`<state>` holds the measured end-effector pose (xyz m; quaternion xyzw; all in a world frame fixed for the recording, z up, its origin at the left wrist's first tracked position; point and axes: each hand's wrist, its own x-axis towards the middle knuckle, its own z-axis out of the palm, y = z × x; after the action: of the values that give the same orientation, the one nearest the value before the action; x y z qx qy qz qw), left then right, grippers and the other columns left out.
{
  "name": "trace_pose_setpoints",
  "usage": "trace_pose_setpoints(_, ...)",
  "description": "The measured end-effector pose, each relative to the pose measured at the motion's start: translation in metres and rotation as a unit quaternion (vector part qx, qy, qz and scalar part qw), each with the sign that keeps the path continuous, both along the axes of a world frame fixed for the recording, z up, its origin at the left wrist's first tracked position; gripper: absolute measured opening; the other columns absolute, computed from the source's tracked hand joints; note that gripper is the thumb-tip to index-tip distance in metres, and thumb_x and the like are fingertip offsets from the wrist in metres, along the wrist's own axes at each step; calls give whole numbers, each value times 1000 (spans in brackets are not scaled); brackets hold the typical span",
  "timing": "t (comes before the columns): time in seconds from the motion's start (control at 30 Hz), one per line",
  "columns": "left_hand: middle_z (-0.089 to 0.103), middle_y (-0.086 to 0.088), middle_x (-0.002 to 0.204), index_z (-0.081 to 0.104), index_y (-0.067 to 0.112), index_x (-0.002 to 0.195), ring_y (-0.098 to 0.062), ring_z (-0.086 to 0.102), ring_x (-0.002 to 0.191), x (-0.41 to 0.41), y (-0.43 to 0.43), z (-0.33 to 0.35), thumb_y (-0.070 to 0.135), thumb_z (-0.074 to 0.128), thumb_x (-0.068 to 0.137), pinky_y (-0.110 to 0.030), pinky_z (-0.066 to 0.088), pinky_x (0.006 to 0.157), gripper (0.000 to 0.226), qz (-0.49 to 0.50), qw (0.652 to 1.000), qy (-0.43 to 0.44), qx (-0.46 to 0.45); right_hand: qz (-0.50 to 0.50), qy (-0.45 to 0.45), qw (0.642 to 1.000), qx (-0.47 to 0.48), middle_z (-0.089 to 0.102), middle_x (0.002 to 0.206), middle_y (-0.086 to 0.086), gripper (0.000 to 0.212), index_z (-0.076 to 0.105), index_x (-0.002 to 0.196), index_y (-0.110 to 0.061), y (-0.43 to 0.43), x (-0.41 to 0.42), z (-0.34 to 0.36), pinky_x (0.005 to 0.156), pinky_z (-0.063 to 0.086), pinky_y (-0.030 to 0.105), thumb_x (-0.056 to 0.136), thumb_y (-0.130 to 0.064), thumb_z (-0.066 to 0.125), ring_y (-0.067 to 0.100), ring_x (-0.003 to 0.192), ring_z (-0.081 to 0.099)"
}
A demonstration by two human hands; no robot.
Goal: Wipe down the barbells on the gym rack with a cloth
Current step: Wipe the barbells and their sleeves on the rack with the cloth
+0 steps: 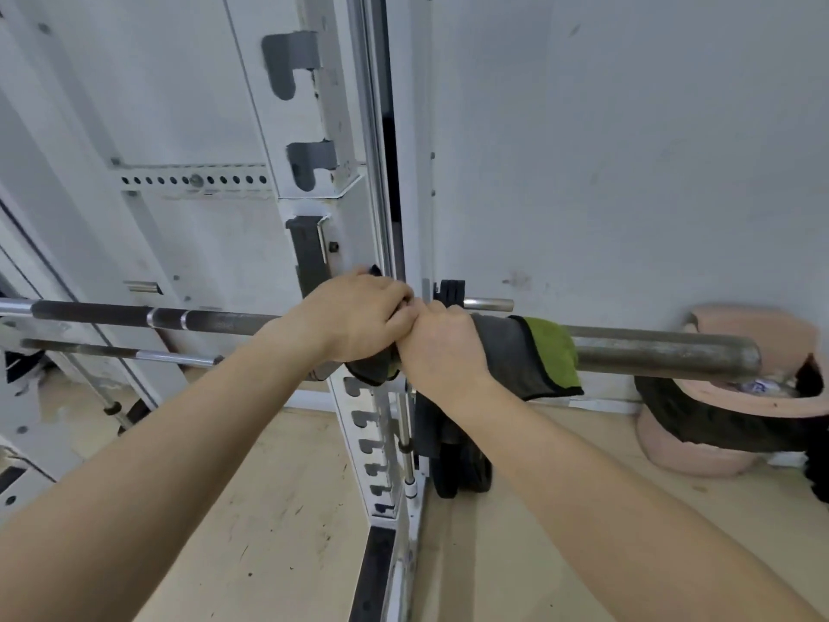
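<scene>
both hands side by side: left hand, right hand, grip closed around cloth wrapped on barbell.

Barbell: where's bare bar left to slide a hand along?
Free: the barbell from the left hand leftward, and the sleeve beyond the cloth to its end. Crowded: at the rack upright, where both hands, right hand, bunch the cloth.
</scene>
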<state>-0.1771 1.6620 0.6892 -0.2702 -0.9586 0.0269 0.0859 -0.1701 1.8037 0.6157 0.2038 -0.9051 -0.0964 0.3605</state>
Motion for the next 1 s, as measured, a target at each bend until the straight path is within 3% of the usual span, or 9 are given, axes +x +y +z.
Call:
trace_pose_setpoints(0.1,63,6,103,56,26,112,-16,57,90,-5,12,-7,85,9,82,-41,48,85,81,12,995,-96,9,-12,-22,1000,-4,64,81,3,29,62,103,-13,29,7,0,54,38,32,83,-32,68,21,67,61)
trace_pose_setpoints(0.2,57,12,91,51,31,106,-12,59,79,-6,33,-20,99,28,64,-35,51,67,84,-1,997,-30,-68,-18,-31,999,-28,65,78,6,44,60,92,-12,72,14,2,55,36,31,70,-48,73,24,65,62)
trace_pose_setpoints(0.27,57,14,87,51,33,103,-13,60,76,-7,55,-31,86,52,62,-32,52,62,67,-5,997,34,-66,-17,-29,999,-23,66,80,5,53,61,94,-13,98,17,1,55,33,31,62,-50,81,24,66,63)
trace_pose_setpoints(0.33,55,13,82,53,31,101,-15,58,71,-2,80,-38,65,63,64,-31,52,59,51,-11,997,71,-38,-26,-29,999,-20,65,78,4,49,61,94,-14,122,21,0,54,34,31,63,-48,80,24,65,63)
trace_pose_setpoints(0.53,58,6,84,53,23,101,-21,59,69,10,182,-44,52,63,69,-31,47,54,44,-40,993,109,-22,-52,12,998,-23,60,72,4,34,59,89,-14,221,33,-4,53,40,35,70,-41,69,27,60,58)
trace_pose_setpoints(0.67,57,3,80,52,21,96,-25,61,68,13,235,-41,51,63,70,-34,51,56,41,-53,993,100,-26,-76,-47,996,-25,61,73,0,36,57,87,-18,271,40,2,50,38,31,68,-46,70,26,61,61)
trace_pose_setpoints(0.77,53,2,77,48,20,92,-27,60,67,14,269,-38,44,67,68,-36,52,58,39,-68,996,61,-18,-80,-161,978,-105,66,89,-5,43,58,101,-24,296,44,14,57,36,29,68,-50,70,22,80,64)
trace_pose_setpoints(0.87,52,2,78,51,19,98,-25,56,67,15,286,-33,42,71,69,-34,44,55,41,-77,996,42,-22,-52,-259,938,-224,64,92,-9,44,60,103,-25,301,49,20,54,29,20,66,-39,80,13,82,57)
trace_pose_setpoints(1.0,54,-1,82,47,16,94,-25,55,66,20,281,-45,39,68,74,-32,33,53,37,-80,987,136,-18,9,-273,859,-433,64,94,-13,50,60,104,-28,302,56,4,60,38,13,62,-27,86,6,84,59)
